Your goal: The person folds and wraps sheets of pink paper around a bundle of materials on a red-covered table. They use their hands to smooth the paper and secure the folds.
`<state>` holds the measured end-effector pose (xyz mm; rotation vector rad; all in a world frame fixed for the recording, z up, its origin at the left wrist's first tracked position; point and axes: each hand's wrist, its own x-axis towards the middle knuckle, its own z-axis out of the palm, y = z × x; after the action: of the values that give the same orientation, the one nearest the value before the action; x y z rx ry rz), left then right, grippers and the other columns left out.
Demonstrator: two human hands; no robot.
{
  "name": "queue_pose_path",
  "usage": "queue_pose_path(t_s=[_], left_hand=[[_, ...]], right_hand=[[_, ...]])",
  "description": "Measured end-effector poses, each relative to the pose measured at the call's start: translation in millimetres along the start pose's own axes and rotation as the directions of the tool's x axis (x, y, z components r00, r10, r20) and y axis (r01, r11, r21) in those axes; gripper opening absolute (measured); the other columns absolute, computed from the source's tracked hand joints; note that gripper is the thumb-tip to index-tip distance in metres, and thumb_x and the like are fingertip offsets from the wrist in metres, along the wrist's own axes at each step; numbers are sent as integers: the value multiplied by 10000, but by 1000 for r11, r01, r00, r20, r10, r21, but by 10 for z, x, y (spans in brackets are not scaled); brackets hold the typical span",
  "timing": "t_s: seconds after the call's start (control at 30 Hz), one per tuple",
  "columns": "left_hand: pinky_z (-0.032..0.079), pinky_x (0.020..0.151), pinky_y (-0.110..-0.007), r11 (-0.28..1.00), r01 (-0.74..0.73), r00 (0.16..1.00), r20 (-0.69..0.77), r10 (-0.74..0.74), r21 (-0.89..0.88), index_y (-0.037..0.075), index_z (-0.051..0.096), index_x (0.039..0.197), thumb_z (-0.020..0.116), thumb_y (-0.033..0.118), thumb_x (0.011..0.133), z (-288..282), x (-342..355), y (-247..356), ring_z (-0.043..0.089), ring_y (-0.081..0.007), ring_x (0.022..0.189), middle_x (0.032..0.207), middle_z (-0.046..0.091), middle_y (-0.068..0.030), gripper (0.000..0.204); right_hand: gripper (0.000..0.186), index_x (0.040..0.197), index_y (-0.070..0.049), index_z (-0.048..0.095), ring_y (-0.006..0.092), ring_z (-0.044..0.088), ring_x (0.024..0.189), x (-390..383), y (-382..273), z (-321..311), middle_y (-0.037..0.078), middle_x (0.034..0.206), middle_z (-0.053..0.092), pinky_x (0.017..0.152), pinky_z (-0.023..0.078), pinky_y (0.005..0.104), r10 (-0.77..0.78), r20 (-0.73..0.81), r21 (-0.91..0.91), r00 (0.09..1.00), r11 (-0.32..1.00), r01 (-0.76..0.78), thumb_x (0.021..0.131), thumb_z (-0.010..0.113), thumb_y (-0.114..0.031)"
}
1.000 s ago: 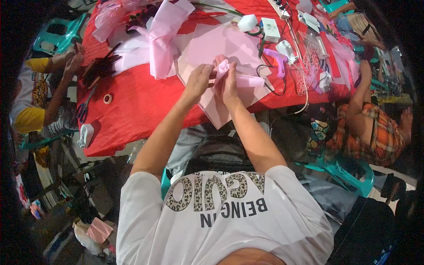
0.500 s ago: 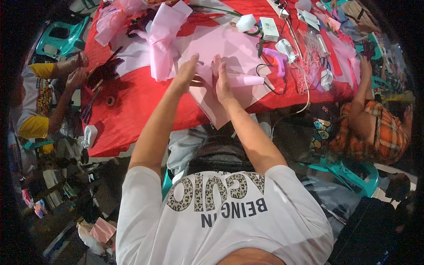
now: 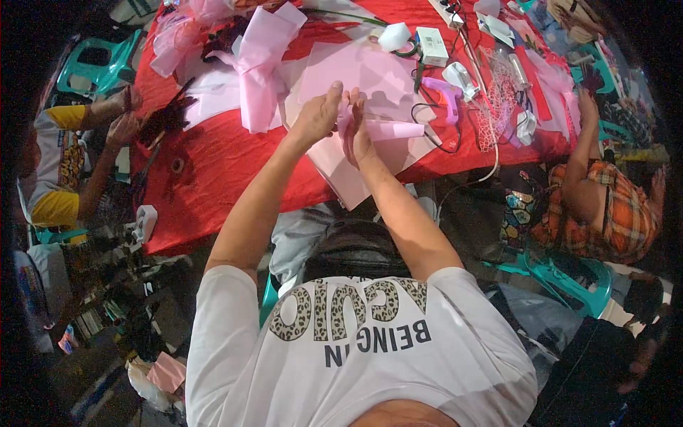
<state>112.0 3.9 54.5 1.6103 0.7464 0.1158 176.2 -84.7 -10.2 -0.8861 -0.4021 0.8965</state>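
Note:
My left hand and my right hand meet above the red table. Both pinch a small rolled piece of pink paper, whose free end sticks out to the right. Under the hands lies a large pink paper sheet, hanging partly over the near table edge. A big pink ribbon bow lies just left of the sheet.
A purple glue gun with a black cord, a white box and white netting lie on the right. One person in a yellow-sleeved shirt sits at the left, another in an orange plaid shirt at the right. Teal chairs stand around.
My hands have come closer together on the pink roll and risen slightly over the sheet. The view has shifted a little; the table sits lower in the picture.

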Motion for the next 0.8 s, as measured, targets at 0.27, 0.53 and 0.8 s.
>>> queue_pose_path(t_s=[0.27,0.53,0.8], left_hand=[[468,577,-294,976,40,999,-14,-44,-213,-73,541,1070,296,568,896,57,-6,-15,567,-193,639,730,575,-134,707],[481,687,-359,831,101,994,26,-104,-547,-17,527,1049,313,477,908,23,-94,-277,595,-244,761,917,599,-153,556],[514,722,-372,822,34,997,-37,-67,-568,-13,517,1085,399,330,915,-93,-164,-415,609,-242,812,980,590,-137,401]], right_hand=[[838,1430,-153,-53,196,211,1243,125,157,-205,64,1425,110,1003,212,347,-5,100,-90,995,996,14,859,311,-648],[809,1435,-100,-3,192,468,1096,115,149,-175,97,1283,419,946,337,327,41,127,-117,991,993,-26,886,280,-622],[606,1427,-62,97,190,216,1331,-59,-161,181,93,1474,163,1085,158,300,57,51,-198,997,979,-46,953,258,-403]])
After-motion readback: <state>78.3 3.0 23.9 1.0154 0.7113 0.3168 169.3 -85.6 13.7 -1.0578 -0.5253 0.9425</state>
